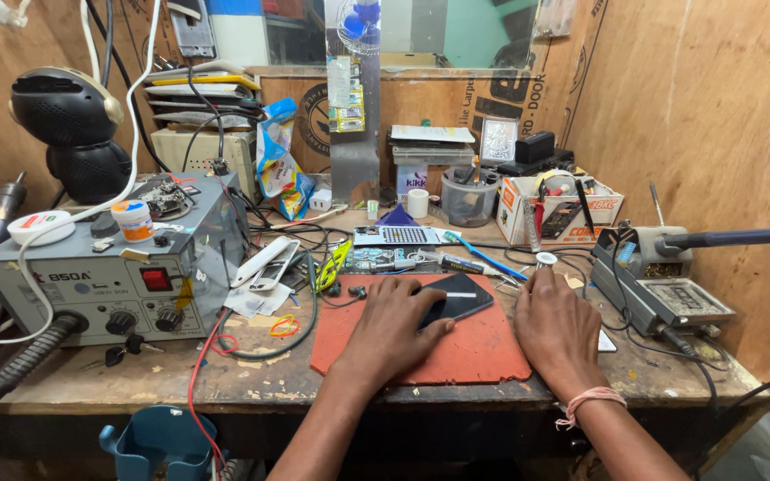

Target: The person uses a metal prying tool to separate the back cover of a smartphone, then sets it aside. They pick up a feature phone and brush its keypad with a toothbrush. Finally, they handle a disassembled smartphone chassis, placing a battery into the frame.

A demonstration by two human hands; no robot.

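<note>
A black phone (458, 296) lies face up on an orange work mat (483, 352) on the wooden bench. My left hand (391, 331) rests on the mat with its fingers over the phone's near left corner. My right hand (557, 327) lies flat at the mat's right edge, fingers toward a small solder spool (545, 259); it holds nothing. A pink band circles my right wrist.
A grey rework station (109, 267) with knobs stands at left, hoses and cables around it. A soldering stand (661, 289) sits at right. A circuit board (383, 259), tweezers, boxes and a plastic tub (470, 198) crowd the back. A blue holder (160, 441) hangs below the bench.
</note>
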